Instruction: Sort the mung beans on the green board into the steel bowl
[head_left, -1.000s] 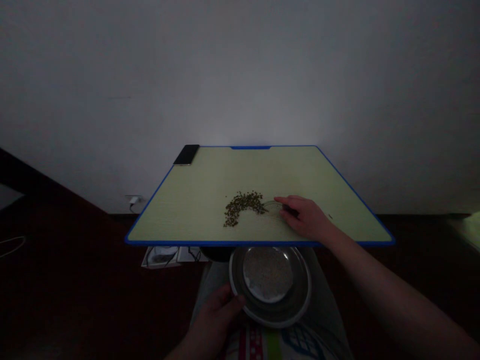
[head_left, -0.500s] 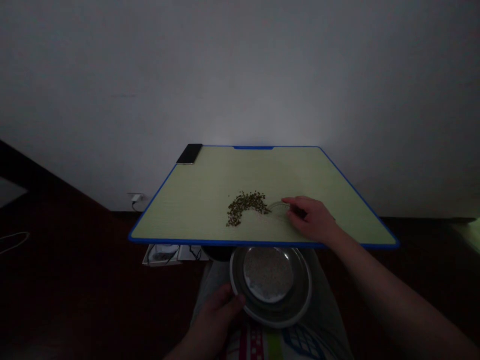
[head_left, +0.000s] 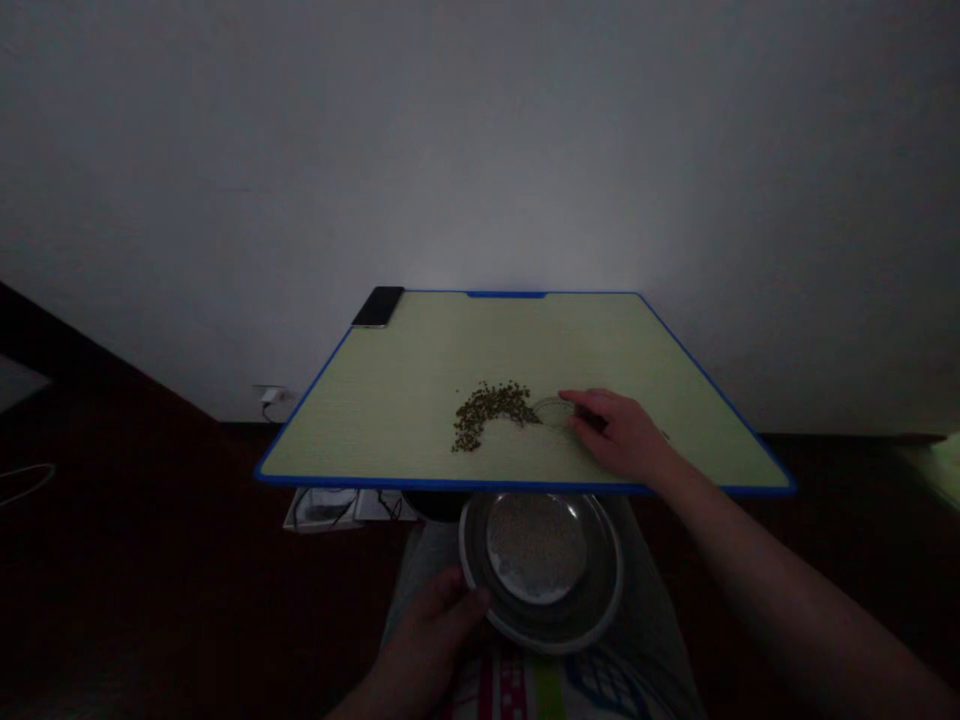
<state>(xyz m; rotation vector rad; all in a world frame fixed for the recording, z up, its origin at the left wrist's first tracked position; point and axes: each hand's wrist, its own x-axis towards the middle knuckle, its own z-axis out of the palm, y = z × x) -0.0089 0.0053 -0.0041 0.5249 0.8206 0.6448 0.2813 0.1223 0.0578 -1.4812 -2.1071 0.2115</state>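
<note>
A light green folding table (head_left: 435, 340) with a blue edge carries a curved spread of small brown-green grains or seeds (head_left: 480, 410). At its right end, my right hand (head_left: 611, 430) rests low over the tabletop, fingers curled, index finger forward. From under those fingers a thin, see-through curved thing (head_left: 553, 402) reaches to the grains; its kind is unclear. On my lap, below the table's near edge, stands a metal bowl (head_left: 607, 590). It contains a round, pale, speckled mass (head_left: 536, 550). My left hand (head_left: 442, 620) grips the bowl's left rim, thumb on top.
A black phone (head_left: 379, 307) lies at the table's far left corner, near the wall (head_left: 480, 150). A white charger (head_left: 271, 396) is plugged in at left. Under the table is a shallow box with cables (head_left: 322, 508). A small dark speck lies beside my right wrist.
The view has shifted slightly. My right hand has moved a little right, then slightly back, at the end of the grains. My left hand and the bowl stay put.
</note>
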